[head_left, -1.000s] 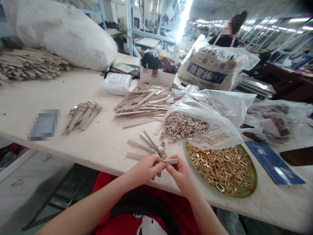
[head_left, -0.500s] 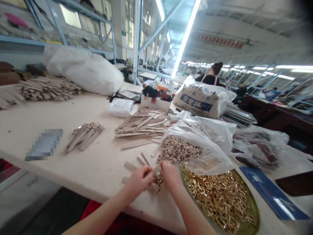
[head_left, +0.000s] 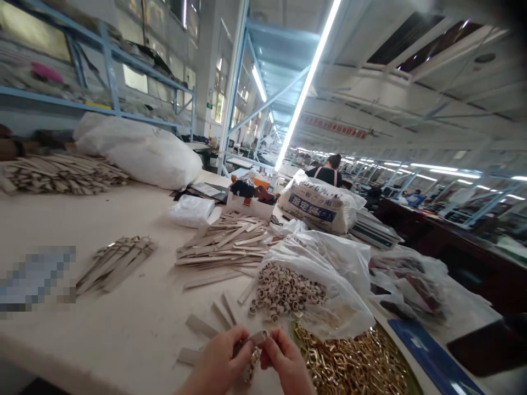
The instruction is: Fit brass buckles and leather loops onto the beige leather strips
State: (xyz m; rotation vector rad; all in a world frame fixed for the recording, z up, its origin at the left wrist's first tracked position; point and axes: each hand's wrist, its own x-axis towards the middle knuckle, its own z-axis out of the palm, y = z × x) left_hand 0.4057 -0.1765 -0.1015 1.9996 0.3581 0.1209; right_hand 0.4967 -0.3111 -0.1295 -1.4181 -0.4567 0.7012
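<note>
My left hand [head_left: 225, 355] is closed round a beige strip [head_left: 257, 336], whose end sticks out past the thumb and looks curled. My right hand [head_left: 283, 354] pinches at that end, its fingertips against it; whether a small loop is also between them I cannot make out. Just under the hands lie a few gold metal pieces [head_left: 250, 368], partly hidden. Loose beige strips [head_left: 201, 326] fan out left of my left hand. Beyond my right hand, many small beige loops [head_left: 288, 288] spill from a clear plastic bag [head_left: 341, 291]. Gold buckles [head_left: 354, 362] fill a round tray close to my right hand.
A heap of strips [head_left: 226, 241] lies farther back, with a bundle of strips with metal fittings [head_left: 117, 263] to its left. A blue flat packet [head_left: 424, 351] is at right. Behind stand a printed white sack [head_left: 315, 206] and a person [head_left: 327, 173] facing away.
The view has tilted up, so the table sits lower in the picture. My hands have come closer together at the strip's end, which now shows between their fingertips.
</note>
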